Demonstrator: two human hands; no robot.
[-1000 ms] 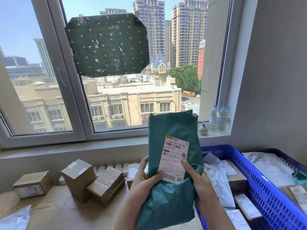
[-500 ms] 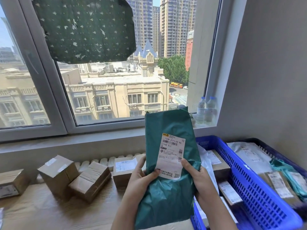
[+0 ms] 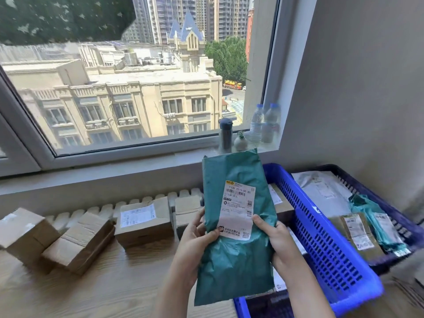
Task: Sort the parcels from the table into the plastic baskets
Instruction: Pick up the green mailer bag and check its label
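Head view: I see left hand (image 3: 195,239) and right hand (image 3: 278,241), fingers clamped on the upright green parcel (image 3: 231,262), above desk (image 3: 103,292), beside blue basket (image 3: 325,246).

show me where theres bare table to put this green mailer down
Bare wood table lies in front of the cardboard boxes, left of the left hand. Crowded: the back edge, lined with boxes, and the bright blue basket and dark basket, both holding parcels.

Windowsill (image 3: 114,177), right end: dark flask (image 3: 225,135), small pale pot (image 3: 240,143) with a green sprig just beside it, then two clear water bottles (image 3: 263,125) side by side in the corner. Dark green speckled sheet (image 3: 64,17) on the glass, top left. White radiator ribs (image 3: 107,208) under the sill.
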